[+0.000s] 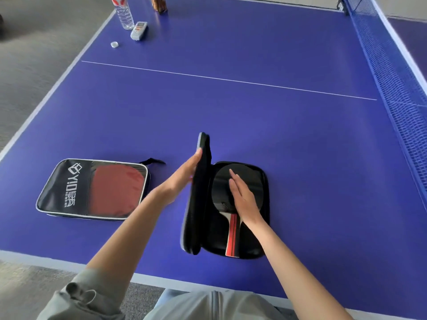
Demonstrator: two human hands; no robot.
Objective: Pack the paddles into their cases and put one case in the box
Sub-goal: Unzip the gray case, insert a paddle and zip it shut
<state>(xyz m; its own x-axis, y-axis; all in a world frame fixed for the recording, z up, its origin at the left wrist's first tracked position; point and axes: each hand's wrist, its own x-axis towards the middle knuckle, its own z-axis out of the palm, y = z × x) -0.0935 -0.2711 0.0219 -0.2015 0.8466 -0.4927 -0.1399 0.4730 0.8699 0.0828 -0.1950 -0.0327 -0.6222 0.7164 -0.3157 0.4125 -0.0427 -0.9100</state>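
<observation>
A black zip case [262, 204] lies open on the blue table near the front edge. A paddle [219, 190] with a black face and a red and black handle lies in its right half. My right hand [242, 197] rests flat on the paddle face, fingers straight. The case's lid [199, 195] stands nearly upright on the left, and my left hand [182, 179] presses against its outer side with straight fingers. A second case [69, 188], black with white lettering, lies flat to the left; a red paddle face [115, 190] shows through its clear window.
At the far left of the table [254, 116] stand a water bottle [123, 12], a remote-like device [139, 30], a bottle cap [114, 44] and a brown carton [159, 4]. The net [392, 77] runs along the right side.
</observation>
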